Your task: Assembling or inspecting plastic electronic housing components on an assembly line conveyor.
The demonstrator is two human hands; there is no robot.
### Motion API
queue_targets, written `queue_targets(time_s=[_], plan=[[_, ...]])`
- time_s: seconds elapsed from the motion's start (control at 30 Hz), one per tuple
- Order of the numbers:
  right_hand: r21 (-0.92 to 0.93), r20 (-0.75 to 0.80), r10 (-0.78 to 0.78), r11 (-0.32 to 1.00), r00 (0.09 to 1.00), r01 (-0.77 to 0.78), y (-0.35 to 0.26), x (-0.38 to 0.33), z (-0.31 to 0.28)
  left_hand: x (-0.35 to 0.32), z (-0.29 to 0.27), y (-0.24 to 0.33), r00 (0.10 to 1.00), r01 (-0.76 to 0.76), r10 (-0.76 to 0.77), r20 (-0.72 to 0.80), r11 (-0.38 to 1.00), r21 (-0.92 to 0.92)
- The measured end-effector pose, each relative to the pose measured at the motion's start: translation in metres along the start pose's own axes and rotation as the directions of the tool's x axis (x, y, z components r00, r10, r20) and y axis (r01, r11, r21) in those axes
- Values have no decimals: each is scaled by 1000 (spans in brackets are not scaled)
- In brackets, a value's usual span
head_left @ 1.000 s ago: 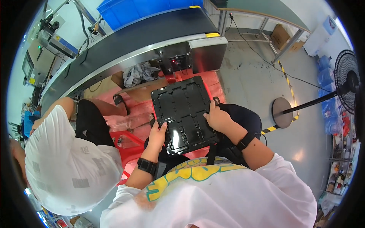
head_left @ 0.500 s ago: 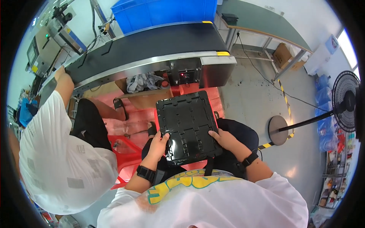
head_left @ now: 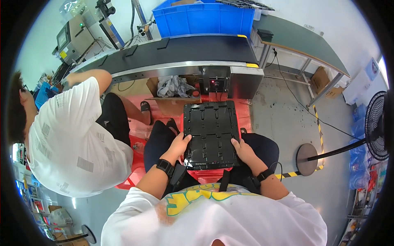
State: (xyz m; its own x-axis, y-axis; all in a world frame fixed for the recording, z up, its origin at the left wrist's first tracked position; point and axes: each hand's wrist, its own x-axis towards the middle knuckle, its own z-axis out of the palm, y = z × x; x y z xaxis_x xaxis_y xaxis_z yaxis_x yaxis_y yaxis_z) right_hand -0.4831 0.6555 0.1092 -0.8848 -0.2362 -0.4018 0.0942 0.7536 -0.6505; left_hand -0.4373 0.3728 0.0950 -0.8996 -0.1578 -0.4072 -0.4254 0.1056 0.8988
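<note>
A black moulded plastic tray (head_left: 211, 133) with several recessed slots lies flat over my lap. My left hand (head_left: 179, 144) grips its left edge and wears a black wrist device. My right hand (head_left: 242, 149) holds the tray's right edge, near the front corner, with a black band on that wrist. Under the tray a red crate (head_left: 207, 175) shows at its front edge.
A co-worker in a white shirt (head_left: 69, 139) sits close on my left. A dark conveyor belt (head_left: 172, 51) runs ahead, with a blue bin (head_left: 203, 18) behind it. A cardboard box (head_left: 174, 102) sits under the conveyor. A standing fan (head_left: 375, 127) and its round base (head_left: 308, 160) are at right.
The tray has swung from tilted to square in front of me and sits lower over my lap. The co-worker has leaned toward the conveyor.
</note>
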Motion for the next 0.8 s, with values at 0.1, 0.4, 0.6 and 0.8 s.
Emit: queue_targets(time_s=[0.1,0.4,0.6,0.8], plan=[[15,17,0,1000,1000,-1,1,6,-2,0,4,2,998,-55,53,-46,998,-31],[-280,683,75,946,727,165,-19,-8,-67,-6,-5,35,914,-257,197,-355,958,-130],[237,470,-390,920,792,313,-154,-7,-200,10,-56,125,698,-630,547,-461,776,-33],[298,-60,-455,842,889,451,-273,142,-217,108,-104,239,387,-631,886,-256,457,627]])
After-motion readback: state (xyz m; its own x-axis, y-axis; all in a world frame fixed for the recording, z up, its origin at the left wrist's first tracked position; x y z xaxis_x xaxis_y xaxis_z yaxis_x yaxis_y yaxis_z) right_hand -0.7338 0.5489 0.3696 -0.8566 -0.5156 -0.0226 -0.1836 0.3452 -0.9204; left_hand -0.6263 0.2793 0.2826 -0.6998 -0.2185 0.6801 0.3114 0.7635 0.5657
